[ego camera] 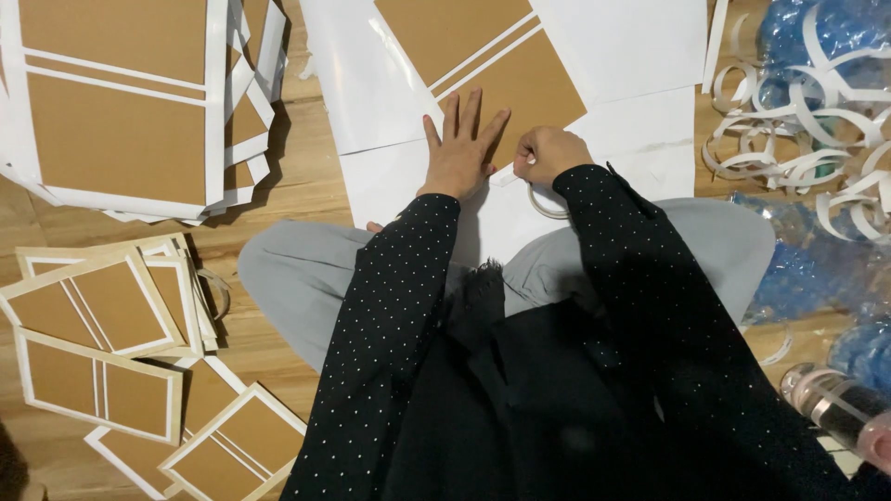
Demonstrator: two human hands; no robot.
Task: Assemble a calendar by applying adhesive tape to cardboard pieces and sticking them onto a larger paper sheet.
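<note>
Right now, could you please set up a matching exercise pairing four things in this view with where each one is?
Things:
1. left hand
2. right hand
3. curled white strips
4. stack of brown-and-white panels

Places:
A. upper left, on the wooden floor
B. closed in a fist at the edge of a brown panel
C. upper right, heaped beside blue plastic
D. spread flat on the white sheet

Pairs: 1-D, 2-B, 3-C, 4-A
</note>
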